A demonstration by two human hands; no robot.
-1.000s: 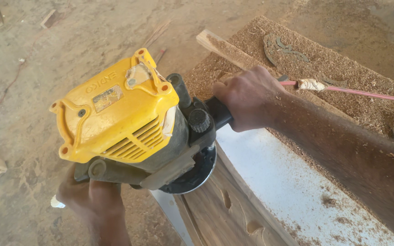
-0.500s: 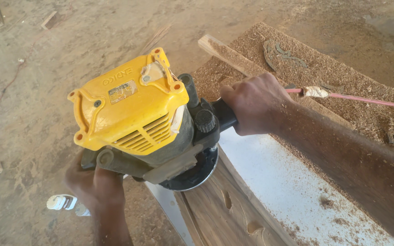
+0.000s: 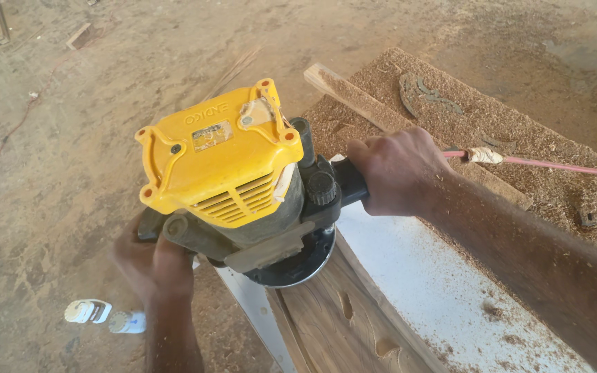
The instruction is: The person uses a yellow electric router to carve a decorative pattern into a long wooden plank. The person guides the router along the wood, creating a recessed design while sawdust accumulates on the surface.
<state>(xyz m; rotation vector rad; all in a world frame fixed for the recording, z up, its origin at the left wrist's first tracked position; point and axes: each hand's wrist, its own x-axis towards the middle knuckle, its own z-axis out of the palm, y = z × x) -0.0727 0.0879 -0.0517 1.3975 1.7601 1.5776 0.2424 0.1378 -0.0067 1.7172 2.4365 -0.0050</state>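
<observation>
Your right hand (image 3: pixel 399 173) is wrapped tight round the black side grip of the router (image 3: pixel 233 179); left hand (image 3: pixel 152 261) is closed on the opposite grip, low on the near side, fingers partly hidden under the body. Router sits w/ its round base on the edge of the dark plank (image 3: pixel 343 331), which lies on the white desk (image 3: pixel 437 290). Yellow cap tilted slightly toward you.

Handling, as I judge it: heavy, top-heavy, rigid tool; likely to twist or kick, so hold both side grips, not the yellow housing. Plank looks hard & stiff, w/ carved notches near the base. Sawdust everywhere, so the surface is prob. slippery.

Beyond that: sawdust-covered board (image 3: pixel 492 131) behind, pink cord (image 3: pixel 554 164) running off right, two small bottles (image 3: pixel 108 314) on the dirt floor (image 3: pixel 70 138) by your left arm.

Vs. 0.5 s ago: router sits further right in view & a bit higher; both hands keep the same grip; bottles now fuller in view.
</observation>
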